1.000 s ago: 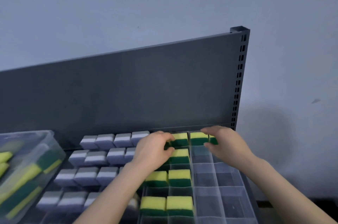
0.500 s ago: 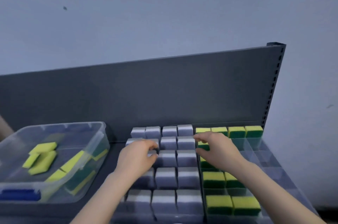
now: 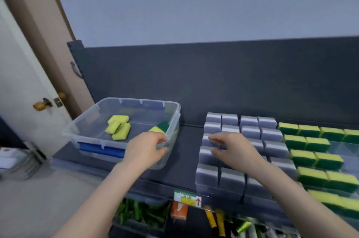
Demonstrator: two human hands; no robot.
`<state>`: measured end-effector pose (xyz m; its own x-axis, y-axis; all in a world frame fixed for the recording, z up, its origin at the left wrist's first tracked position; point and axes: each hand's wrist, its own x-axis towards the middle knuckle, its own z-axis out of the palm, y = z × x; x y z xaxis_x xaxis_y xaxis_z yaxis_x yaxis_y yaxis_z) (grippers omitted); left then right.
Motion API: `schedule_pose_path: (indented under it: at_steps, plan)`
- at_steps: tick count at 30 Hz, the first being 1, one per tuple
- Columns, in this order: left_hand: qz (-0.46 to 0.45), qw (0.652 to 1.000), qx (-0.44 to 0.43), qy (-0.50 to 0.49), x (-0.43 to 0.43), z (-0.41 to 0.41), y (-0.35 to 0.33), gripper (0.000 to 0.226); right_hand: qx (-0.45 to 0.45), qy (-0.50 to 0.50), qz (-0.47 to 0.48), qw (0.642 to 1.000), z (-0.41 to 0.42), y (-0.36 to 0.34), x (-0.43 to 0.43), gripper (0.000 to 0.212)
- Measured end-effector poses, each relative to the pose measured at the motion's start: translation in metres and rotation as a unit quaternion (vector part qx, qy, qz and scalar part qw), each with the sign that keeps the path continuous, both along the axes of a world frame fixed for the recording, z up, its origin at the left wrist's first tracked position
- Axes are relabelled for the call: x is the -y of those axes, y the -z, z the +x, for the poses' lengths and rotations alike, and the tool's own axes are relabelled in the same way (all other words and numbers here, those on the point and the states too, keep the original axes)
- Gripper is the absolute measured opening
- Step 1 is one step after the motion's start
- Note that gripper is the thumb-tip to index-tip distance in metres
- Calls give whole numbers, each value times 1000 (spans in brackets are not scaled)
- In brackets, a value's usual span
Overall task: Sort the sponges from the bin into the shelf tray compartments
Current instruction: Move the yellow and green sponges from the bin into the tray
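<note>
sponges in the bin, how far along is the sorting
Mostly done: grey sponges and yellow-green sponges already fill rows of the tray. In hand: nothing visible; the left hand is at the clear bin's near corner, the right hand over the grey rows. Left: a few loose sponges in the bin.

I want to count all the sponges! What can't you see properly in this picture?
- Head view: grey sponges partly hidden under the right hand.
- Yellow-green sponges cut off by the right edge.
- Bin front corner covered by the left hand.
- Lower shelf items blurred.
</note>
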<state>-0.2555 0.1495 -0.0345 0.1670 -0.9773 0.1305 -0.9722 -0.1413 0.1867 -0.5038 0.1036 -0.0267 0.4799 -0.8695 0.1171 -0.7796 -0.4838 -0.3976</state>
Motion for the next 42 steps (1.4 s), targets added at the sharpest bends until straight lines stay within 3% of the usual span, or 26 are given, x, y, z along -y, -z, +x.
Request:
schedule_pose_path:
  at_steps: [5, 11, 21, 30, 37, 42]
  plan:
    - [-4, 1000, -3, -19, 9, 46, -1, 30, -6, -34, 1, 999, 50, -5, 15, 42]
    - [-23, 999, -4, -32, 39, 91, 0, 30, 35, -49, -5, 998, 100, -6, 49, 33]
    - [10, 997, 24, -70, 107, 185, -1, 25, 25, -81, 3, 996, 182, -5, 127, 40]
    - [76, 992, 25, -98, 141, 255, 28, 31, -1, -110, 31, 993, 236, 17, 161, 41]
    - [174, 980, 81, -59, 164, 280, 57, 57, -14, -94, 14, 995, 281, 27, 164, 39]
    - [215, 969, 119, -2, 180, 294, 69, 53, -44, -70, 28, 996, 308, 31, 157, 42]
